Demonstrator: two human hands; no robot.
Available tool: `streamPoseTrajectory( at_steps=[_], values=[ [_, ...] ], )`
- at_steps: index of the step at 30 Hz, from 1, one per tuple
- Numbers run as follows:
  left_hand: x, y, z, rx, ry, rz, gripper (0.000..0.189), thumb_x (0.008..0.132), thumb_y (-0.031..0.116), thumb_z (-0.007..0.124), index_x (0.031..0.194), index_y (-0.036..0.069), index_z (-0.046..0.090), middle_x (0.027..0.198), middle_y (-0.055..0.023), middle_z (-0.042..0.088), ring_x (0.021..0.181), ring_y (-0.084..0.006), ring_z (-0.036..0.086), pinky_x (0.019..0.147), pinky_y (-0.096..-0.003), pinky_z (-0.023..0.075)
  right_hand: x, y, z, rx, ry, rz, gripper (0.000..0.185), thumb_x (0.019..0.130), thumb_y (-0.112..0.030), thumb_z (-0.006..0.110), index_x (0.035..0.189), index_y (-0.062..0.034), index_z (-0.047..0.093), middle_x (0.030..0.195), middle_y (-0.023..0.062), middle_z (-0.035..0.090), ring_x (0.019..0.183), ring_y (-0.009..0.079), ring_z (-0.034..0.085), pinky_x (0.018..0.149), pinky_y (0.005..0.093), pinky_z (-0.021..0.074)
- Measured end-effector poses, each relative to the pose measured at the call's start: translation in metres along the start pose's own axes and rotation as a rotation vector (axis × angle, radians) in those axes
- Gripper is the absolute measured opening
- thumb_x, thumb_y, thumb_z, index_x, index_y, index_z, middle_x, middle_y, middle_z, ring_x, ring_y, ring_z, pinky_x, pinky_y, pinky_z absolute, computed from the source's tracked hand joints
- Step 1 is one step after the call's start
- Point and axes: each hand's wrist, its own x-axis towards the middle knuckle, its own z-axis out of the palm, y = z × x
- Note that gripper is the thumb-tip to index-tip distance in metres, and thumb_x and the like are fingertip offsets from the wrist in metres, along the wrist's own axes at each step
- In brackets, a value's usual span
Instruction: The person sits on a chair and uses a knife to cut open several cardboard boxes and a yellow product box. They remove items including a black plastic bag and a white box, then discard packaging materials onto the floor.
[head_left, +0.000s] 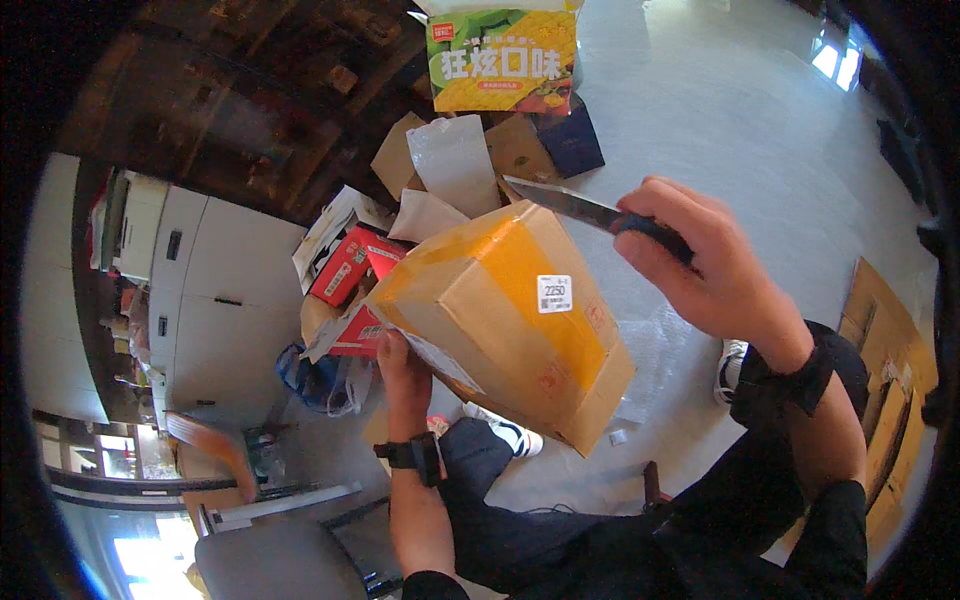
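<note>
A cardboard box with wide yellow packing tape is held up, tilted, in front of me. My left hand grips its lower left side, the fingers hidden behind the box. My right hand holds a knife by its dark handle. The knife's blade points left, over the box's upper edge, and whether it touches the cardboard I cannot tell. A small white label with writing sits on the tape.
Beyond the box lie opened cartons, including a red box and a green and yellow printed box. Bubble wrap lies on the floor. Flattened cardboard is at the right, a grey chair at the lower left, white cabinets at the left.
</note>
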Motion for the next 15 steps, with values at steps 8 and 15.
streamPoseTrajectory(
  at_steps=[8, 15],
  values=[
    [0.0000, -0.0051, -0.0069, 0.037, 0.045, 0.008, 0.058, 0.094, 0.040, 0.066, 0.134, 0.002, 0.048, 0.130, -0.0076, 0.060, 0.120, -0.0220, 0.057, 0.104, -0.0402, 0.0440, -0.0052, -0.0037, -0.0051, -0.177, -0.072, -0.168, 0.015, 0.086, -0.007, 0.070, 0.101, -0.0044, 0.067, 0.080, 0.0103, 0.059, 0.066, 0.0231, 0.059, 0.057, 0.0329, 0.0486],
    [-0.0024, -0.0073, -0.0101, 0.059, 0.036, 0.034, 0.058, 0.094, 0.042, 0.067, 0.131, 0.001, 0.050, 0.126, -0.0074, 0.061, 0.116, -0.0216, 0.058, 0.101, -0.0397, 0.0452, -0.0056, -0.0038, 0.0009, -0.280, -0.046, -0.209, 0.016, 0.081, -0.008, 0.070, 0.096, -0.0075, 0.066, 0.076, 0.0089, 0.056, 0.065, 0.0281, 0.060, 0.055, 0.0375, 0.0495]
  ],
)
